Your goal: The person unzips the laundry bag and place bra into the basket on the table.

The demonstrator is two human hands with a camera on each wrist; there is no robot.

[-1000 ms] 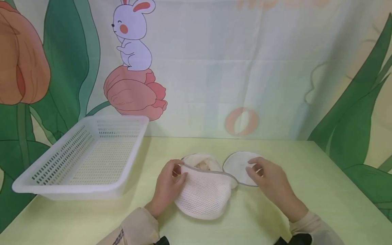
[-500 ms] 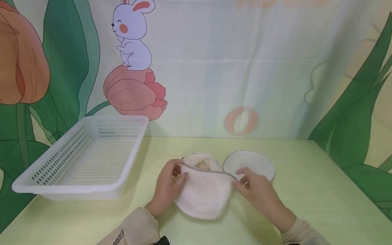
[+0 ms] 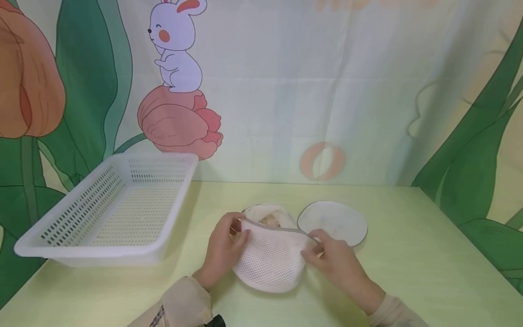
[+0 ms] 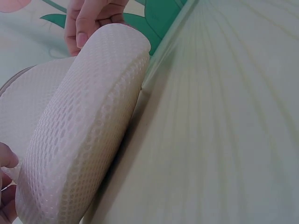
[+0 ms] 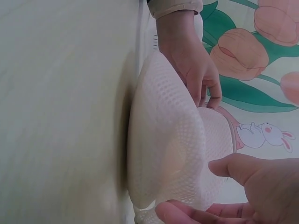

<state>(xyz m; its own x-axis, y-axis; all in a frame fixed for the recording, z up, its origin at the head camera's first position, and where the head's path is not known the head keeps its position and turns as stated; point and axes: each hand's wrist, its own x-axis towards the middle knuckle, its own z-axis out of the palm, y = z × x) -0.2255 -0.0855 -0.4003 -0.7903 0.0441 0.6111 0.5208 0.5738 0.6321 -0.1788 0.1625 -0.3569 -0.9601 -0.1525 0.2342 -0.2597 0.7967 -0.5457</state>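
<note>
A white mesh laundry bag (image 3: 271, 263) with a grey edge along its top stands on the table, its mouth parted. Something beige (image 3: 270, 221) shows inside, too hidden to name. My left hand (image 3: 224, 249) pinches the left end of the bag's rim. At the right end, my right hand (image 3: 341, 265) holds the corner between thumb and fingers. In the left wrist view the bag's mesh side (image 4: 88, 121) fills the left half. The right wrist view shows my right hand (image 5: 261, 186) at the bag's edge and my left hand (image 5: 189, 60) beyond it.
Behind my right hand lies a flat white oval piece (image 3: 333, 222) with a dark edge. A white slotted plastic basket (image 3: 98, 252) stands at the left of the pale green table (image 3: 416, 254). A printed curtain (image 3: 265, 113) hangs along the back.
My right hand has moved left from over the white oval piece to the bag's right corner and taken hold there. My left hand has kept its grip.
</note>
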